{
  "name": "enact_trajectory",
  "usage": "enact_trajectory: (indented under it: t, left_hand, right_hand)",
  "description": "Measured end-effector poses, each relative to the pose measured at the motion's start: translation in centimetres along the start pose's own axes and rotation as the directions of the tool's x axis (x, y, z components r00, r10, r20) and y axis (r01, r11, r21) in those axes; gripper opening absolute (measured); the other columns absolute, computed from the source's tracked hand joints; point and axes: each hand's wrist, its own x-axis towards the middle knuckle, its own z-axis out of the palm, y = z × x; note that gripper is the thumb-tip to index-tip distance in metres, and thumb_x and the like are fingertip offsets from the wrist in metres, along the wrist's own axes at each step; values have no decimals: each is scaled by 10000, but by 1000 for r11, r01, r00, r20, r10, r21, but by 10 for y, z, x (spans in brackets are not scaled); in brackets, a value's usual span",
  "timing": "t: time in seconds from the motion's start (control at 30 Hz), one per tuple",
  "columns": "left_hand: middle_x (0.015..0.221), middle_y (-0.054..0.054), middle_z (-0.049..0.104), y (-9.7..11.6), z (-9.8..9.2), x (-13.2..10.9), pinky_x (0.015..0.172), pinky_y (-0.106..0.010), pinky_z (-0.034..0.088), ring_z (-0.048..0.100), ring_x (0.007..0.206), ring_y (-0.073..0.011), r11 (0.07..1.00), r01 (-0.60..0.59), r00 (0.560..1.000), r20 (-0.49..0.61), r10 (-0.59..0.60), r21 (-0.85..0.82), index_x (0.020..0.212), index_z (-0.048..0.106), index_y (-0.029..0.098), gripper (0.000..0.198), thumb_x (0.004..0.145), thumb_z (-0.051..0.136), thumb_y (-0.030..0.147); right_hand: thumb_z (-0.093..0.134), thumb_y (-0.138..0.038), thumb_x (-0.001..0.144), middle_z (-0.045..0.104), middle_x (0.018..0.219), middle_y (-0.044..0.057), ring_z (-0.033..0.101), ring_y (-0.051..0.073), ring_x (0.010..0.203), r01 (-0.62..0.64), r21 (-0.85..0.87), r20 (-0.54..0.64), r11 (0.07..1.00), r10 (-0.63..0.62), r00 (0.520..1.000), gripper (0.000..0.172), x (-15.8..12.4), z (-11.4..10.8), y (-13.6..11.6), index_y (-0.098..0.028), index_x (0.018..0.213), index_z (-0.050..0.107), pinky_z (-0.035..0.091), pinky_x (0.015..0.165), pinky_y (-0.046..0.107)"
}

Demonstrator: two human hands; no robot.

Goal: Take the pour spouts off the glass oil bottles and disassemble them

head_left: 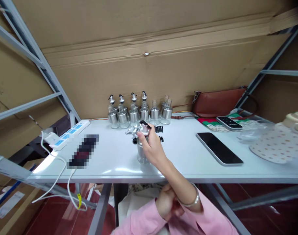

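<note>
My right hand (154, 145) is closed around a metal pourer spout (144, 130) with a black flip lever. The spout sits at the mouth of a clear glass bottle (142, 153) with a steel band, upright on the table; the hand hides the joint. Down by my lap, my left hand (166, 202) is curled beneath my right forearm, and whatever its fingers hold is hidden. Just behind the bottle lie loose metal spouts (131, 130) and small black parts (159, 129). Farther back, several banded bottles (133, 116) stand in rows; some rear ones carry spouts, the front ones have bare necks.
A cardboard wall (144, 71) closes off the table's back. On the left are a white power strip (72, 134) with cables and a pixelated dark device (84, 151). To the right lie a phone (219, 148), another handset (229, 123), a brown bag (219, 101) and a dotted cloth (278, 143).
</note>
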Motion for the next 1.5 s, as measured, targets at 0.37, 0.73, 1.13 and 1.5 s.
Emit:
enact_trajectory:
  t: [0.37,0.73,1.13,1.5]
  left_hand:
    - [573,48,432,105,-26,-15,470,-184,375,452,479,-62,739,-520,703,-276,655,429,727,467,167,288,802,543,434]
    - [1290,-193,406,112,-32,13,985,-404,357,436,1191,-286,440,-465,696,11,718,768,1323,248,149,780,691,671,319]
    - [1363,-178,318,107,-39,9,1061,-402,279,309,1293,-273,405,-518,697,98,710,754,1338,230,162,715,754,610,322]
    - [1429,-179,235,105,-36,4,1083,-391,248,263,1326,-252,465,-502,754,104,649,729,1361,148,160,771,742,604,215]
  right_hand:
    - [422,-370,840,608,844,82,586,194,763,120,11,-135,993,-117,984,254,-5,-7,7,-175,997,463,463,698,321]
    - [388,-376,853,631,934,118,610,215,825,161,19,-205,987,-154,966,280,-3,12,13,-175,1027,474,482,712,349]
    - [363,-493,863,625,691,51,619,194,658,48,69,-220,996,-32,975,352,-3,10,5,-178,960,487,465,624,310]
    - [382,-523,851,565,553,-16,564,162,516,31,104,-187,994,-11,982,439,-5,2,5,-165,1087,480,450,581,289]
